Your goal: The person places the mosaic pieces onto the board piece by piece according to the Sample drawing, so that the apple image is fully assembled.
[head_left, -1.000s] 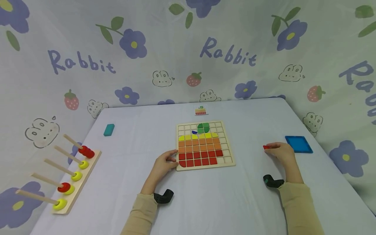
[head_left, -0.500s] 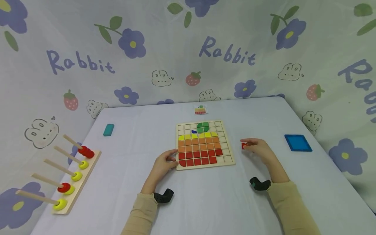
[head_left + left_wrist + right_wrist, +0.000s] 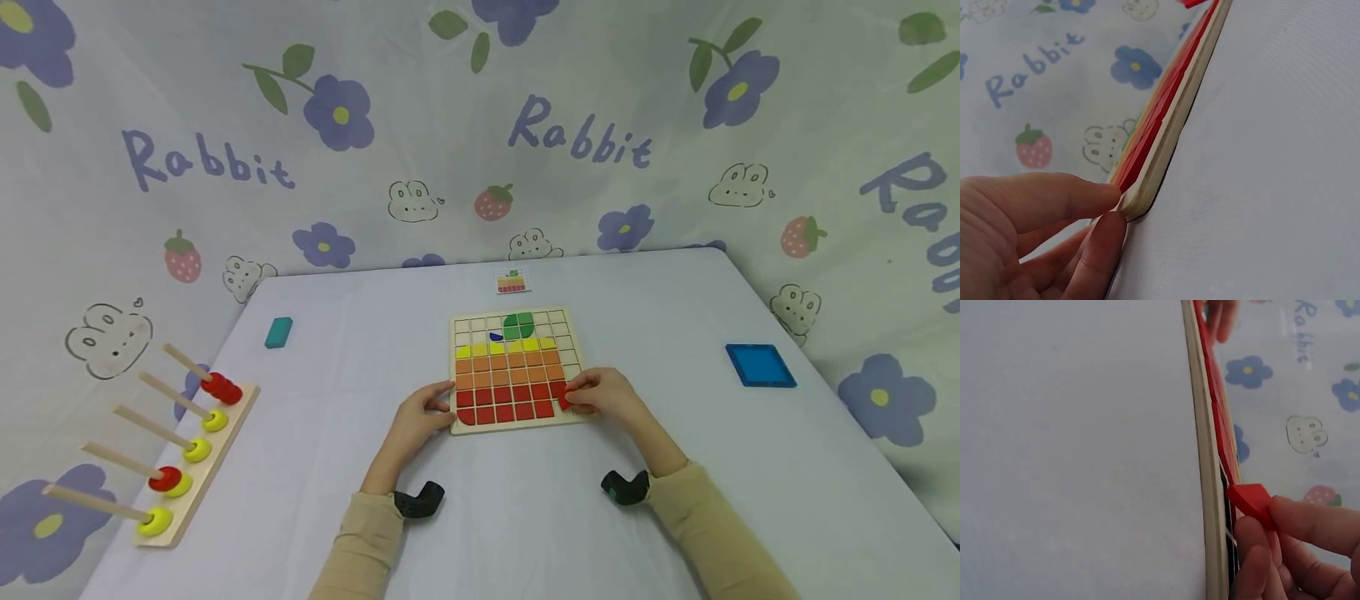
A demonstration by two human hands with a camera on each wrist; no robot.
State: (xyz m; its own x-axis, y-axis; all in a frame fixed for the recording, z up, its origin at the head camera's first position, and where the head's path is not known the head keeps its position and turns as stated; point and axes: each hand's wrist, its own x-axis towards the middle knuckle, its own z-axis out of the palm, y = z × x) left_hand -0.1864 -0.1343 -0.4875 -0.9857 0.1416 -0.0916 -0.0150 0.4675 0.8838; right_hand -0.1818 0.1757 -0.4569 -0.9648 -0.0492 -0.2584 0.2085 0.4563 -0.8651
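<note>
In the head view, a square wooden pattern board (image 3: 517,432) bears red, orange, yellow, green and blue tiles in a grid. My left hand (image 3: 417,421) grips its near left corner, with thumb and a finger at the rim in the left wrist view. My right hand (image 3: 606,395) is over the board's near right part. Between its thumb and fingertips it pinches a red tile (image 3: 1251,501), tilted, with one end right at the end of the red row. The dark slot beside that row shows in the right wrist view.
A small pattern card (image 3: 513,282) lies behind the board. At the right is a blue tray (image 3: 762,366); far left lies a teal block (image 3: 278,332). A peg stand (image 3: 198,467) with red and yellow rings occupies the left edge. Printed cloth hangs behind the table.
My right hand has carried the red tile leftward, from near the blue tray to the board's near right part. The left hand has stayed at the board's corner.
</note>
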